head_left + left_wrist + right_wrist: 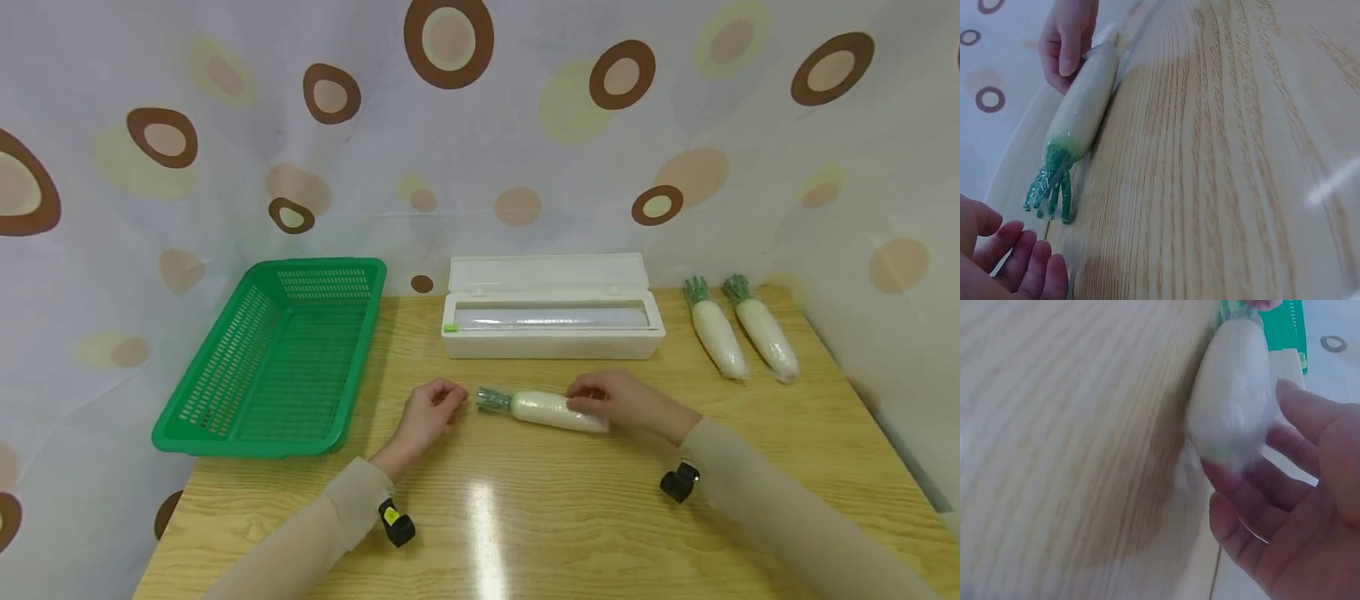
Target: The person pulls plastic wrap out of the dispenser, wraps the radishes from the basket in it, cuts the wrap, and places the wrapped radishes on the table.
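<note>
A white radish (551, 410) wrapped in clear film lies crosswise on the table, its cut green stems (493, 400) toward the left. My right hand (622, 402) is at its pale tail end, fingers curled round the tip; in the right wrist view the thumb (1310, 412) stands just beside the radish. The film at the tip looks blurred there. Just short of the stems, my left hand (429, 417) holds nothing, its fingers loosely bent. The left wrist view shows those fingertips (1025, 240) below the film-covered stem ends.
Behind the radish stands a white film dispenser (551, 346), lid raised, with a roll of clear film (551, 317) inside. A green plastic basket (300, 375) sits at the left. Two more wrapped radishes, one nearer (717, 337) and one farther right (767, 337), lie at the back right.
</note>
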